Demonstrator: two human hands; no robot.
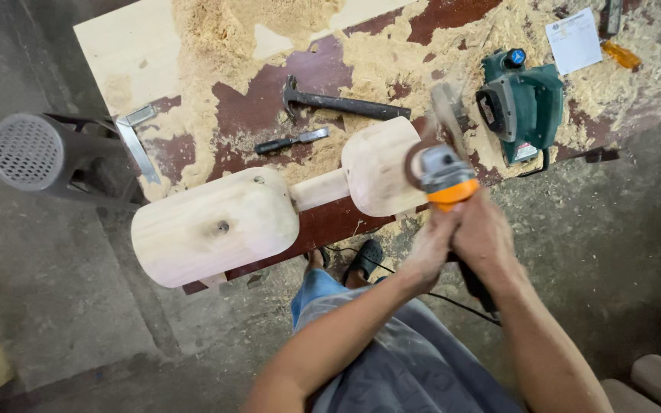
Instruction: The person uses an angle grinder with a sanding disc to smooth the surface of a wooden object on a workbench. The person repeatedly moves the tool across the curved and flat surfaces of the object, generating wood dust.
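Grinder: grey-and-orange handheld angle grinder (444, 174) sits at near tabletop edge, disc end against the rounded end of the pale dumbbell-shaped wooden workpiece (284, 203). I see both grips clenched on it: left hand (427, 248) wrapped on the body below the orange collar, right hand (485, 233) beside it, touching. Disc area blurred, can't tell exact contact point. Workpiece lies across the front edge of the dark red sawdust-covered tabletop (330, 76), big block left, smaller block right, thin neck between. Behind it: black claw hammer (342, 102), small dark-handled chisel (291, 141). Right of grinder: green electric planer (520, 105). Far left: metal try square (136, 140), grey perforated cylinder unit (28, 151) on floor.
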